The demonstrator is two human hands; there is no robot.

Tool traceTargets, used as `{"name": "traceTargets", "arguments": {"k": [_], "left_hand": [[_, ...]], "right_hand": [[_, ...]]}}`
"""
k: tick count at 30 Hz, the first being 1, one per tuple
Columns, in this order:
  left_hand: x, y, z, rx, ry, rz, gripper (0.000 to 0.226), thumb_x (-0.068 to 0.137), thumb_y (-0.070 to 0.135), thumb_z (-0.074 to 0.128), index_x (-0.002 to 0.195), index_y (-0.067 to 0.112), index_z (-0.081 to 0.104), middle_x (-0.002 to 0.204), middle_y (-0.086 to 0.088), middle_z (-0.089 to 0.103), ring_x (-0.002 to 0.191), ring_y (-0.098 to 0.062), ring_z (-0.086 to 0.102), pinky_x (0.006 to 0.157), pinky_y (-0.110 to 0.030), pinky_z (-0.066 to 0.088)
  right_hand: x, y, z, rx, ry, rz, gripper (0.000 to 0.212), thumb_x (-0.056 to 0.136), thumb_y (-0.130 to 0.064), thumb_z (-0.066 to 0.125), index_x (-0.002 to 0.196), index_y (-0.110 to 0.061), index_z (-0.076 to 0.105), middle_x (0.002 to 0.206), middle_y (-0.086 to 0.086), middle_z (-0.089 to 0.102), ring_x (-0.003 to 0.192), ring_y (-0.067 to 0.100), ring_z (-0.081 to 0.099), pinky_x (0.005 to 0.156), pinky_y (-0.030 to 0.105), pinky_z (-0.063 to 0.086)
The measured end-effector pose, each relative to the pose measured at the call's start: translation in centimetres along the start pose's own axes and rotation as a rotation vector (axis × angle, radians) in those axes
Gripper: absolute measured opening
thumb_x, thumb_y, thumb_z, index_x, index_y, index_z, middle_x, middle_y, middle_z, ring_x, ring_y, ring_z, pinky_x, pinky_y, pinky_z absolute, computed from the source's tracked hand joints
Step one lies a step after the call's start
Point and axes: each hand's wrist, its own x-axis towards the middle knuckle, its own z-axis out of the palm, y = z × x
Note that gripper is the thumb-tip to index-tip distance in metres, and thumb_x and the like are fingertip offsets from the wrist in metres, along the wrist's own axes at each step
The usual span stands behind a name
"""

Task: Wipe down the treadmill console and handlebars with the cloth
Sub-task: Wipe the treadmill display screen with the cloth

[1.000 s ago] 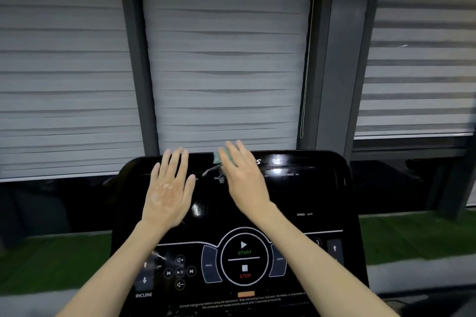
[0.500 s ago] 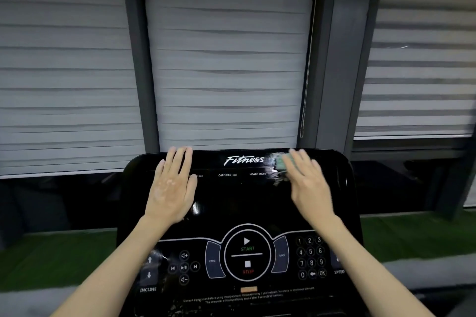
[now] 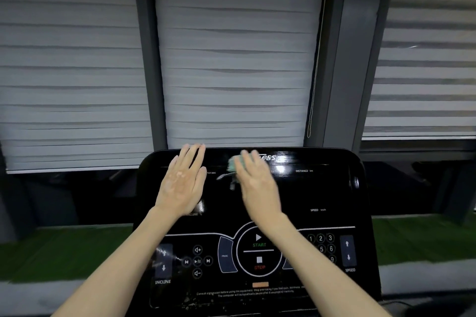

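Note:
A glossy black treadmill console point(image 3: 322, 188) fills the lower middle of the view, with START and STOP buttons, a number pad and INCLINE and SPEED arrows. My left hand point(image 3: 181, 181) lies flat on the upper left of the screen, fingers straight. My right hand point(image 3: 257, 183), blurred with motion, presses a pale green cloth point(image 3: 233, 164) flat against the top middle of the console. Only a corner of the cloth shows beside my fingers. No handlebars are in view.
Grey window blinds point(image 3: 231, 59) with dark frame posts stand right behind the console. A bead cord point(image 3: 313, 100) hangs at the right of the middle blind. Green turf point(image 3: 64, 249) lies on the floor on both sides.
My right hand with the cloth swept from the console's middle to its top right, and now is back at the top middle. My left hand has stayed flat in place.

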Motion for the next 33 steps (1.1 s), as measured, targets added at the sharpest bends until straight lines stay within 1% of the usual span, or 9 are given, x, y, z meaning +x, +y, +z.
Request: {"name": "traceTargets", "arguments": {"k": [3,7,12,16,18,22,27,29,33], "left_hand": [[0.1,-0.5,0.1,0.035,-0.029,0.031,0.061,0.101,0.034,0.016,0.15,0.002,0.035,0.152,-0.015,0.04,0.145,-0.034,0.03,0.114,-0.046,0.03],[0.1,-0.8,0.3,0.016,-0.029,0.03,0.063,0.101,0.037,0.013,0.151,0.003,0.032,0.154,-0.015,0.037,0.147,-0.033,0.025,0.117,-0.045,0.027],[0.0,-0.3,0.1,-0.069,-0.031,-0.009,0.069,0.099,0.045,0.009,0.153,0.007,0.028,0.157,-0.008,0.032,0.15,-0.027,0.016,0.122,-0.043,0.019],[-0.1,-0.2,0.0,-0.051,-0.052,0.001,0.068,0.1,0.043,0.012,0.153,0.004,0.027,0.156,-0.011,0.032,0.149,-0.031,0.017,0.12,-0.048,0.023],[0.0,-0.3,-0.2,-0.056,-0.062,0.011,0.068,0.099,0.043,0.014,0.153,0.003,0.028,0.156,-0.012,0.033,0.149,-0.031,0.018,0.12,-0.048,0.023],[0.3,-1.0,-0.6,-0.051,-0.076,0.049,0.07,0.098,0.044,0.012,0.152,0.002,0.031,0.155,-0.013,0.035,0.148,-0.031,0.021,0.121,-0.044,0.022],[0.5,-0.6,-1.2,-0.086,-0.132,0.017,0.07,0.097,0.044,0.011,0.154,0.004,0.023,0.159,-0.01,0.027,0.151,-0.029,0.013,0.123,-0.04,0.015],[0.7,-0.5,-1.4,-0.081,-0.159,0.016,0.07,0.096,0.042,0.012,0.154,0.004,0.022,0.159,-0.01,0.026,0.151,-0.028,0.012,0.123,-0.039,0.014],[1.1,-1.4,-1.3,-0.041,-0.189,0.064,0.078,0.093,0.048,0.002,0.154,0.002,0.022,0.158,-0.012,0.028,0.149,-0.029,0.016,0.122,-0.041,0.018]], "right_hand": [[-1.0,-4.1,0.5,0.023,-0.054,-0.147,0.045,0.085,-0.006,0.043,0.127,-0.006,0.06,0.132,0.013,0.058,0.127,0.034,0.049,0.107,0.041,0.037],[-3.2,-3.6,-0.6,-0.011,-0.11,-0.183,0.05,0.085,-0.006,0.037,0.129,-0.013,0.059,0.136,0.006,0.056,0.13,0.026,0.049,0.107,0.039,0.036],[-5.6,2.9,-2.5,-0.111,-0.033,0.044,0.053,0.081,0.002,0.06,0.132,-0.011,0.057,0.138,0.01,0.054,0.13,0.031,0.049,0.108,0.041,0.031],[-5.9,3.5,-2.4,-0.13,-0.034,0.17,0.053,0.083,0.0,0.07,0.133,-0.004,0.054,0.137,0.016,0.053,0.13,0.038,0.045,0.104,0.045,0.042],[-6.7,2.4,-1.8,-0.126,-0.071,0.065,0.055,0.084,0.005,0.062,0.136,-0.004,0.05,0.14,0.016,0.049,0.132,0.038,0.042,0.105,0.046,0.04],[-11.6,1.7,-1.6,-0.096,-0.268,-0.391,0.055,0.084,0.0,0.044,0.139,-0.007,0.042,0.144,0.013,0.046,0.135,0.034,0.038,0.11,0.043,0.033],[-11.1,2.7,-3.7,-0.127,-0.389,-0.693,0.046,0.089,-0.012,0.037,0.129,-0.016,0.06,0.136,0.004,0.057,0.128,0.024,0.052,0.106,0.039,0.039],[-8.2,3.0,-3.5,-0.12,-0.326,-0.607,0.046,0.086,-0.01,0.043,0.128,-0.015,0.061,0.135,0.006,0.057,0.127,0.025,0.052,0.105,0.04,0.04],[-4.2,0.8,-2.3,-0.108,-0.201,-0.215,0.05,0.081,0.001,0.07,0.129,-0.005,0.057,0.134,0.014,0.056,0.126,0.035,0.05,0.104,0.045,0.043]]}}
